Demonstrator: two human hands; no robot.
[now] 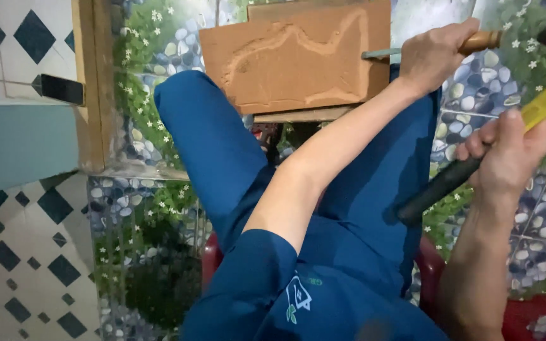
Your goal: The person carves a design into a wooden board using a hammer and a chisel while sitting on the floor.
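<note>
A: Identify the support surface.

B: The floor (159, 208) carries everything. It is covered with a sheet printed with pebbles, green leaves and small white flowers; beside it, at the left, white tiles (26, 265) with dark diamond marks are exposed.

A: What rests directly on it?

B: A wooden beam (90, 88) lies along the left edge of the printed sheet. A red plastic chair (434, 268) stands on the sheet (only parts of its rim are visible). A carved wooden board (295, 57) sits at the top; whatever it rests on is hidden.
</note>
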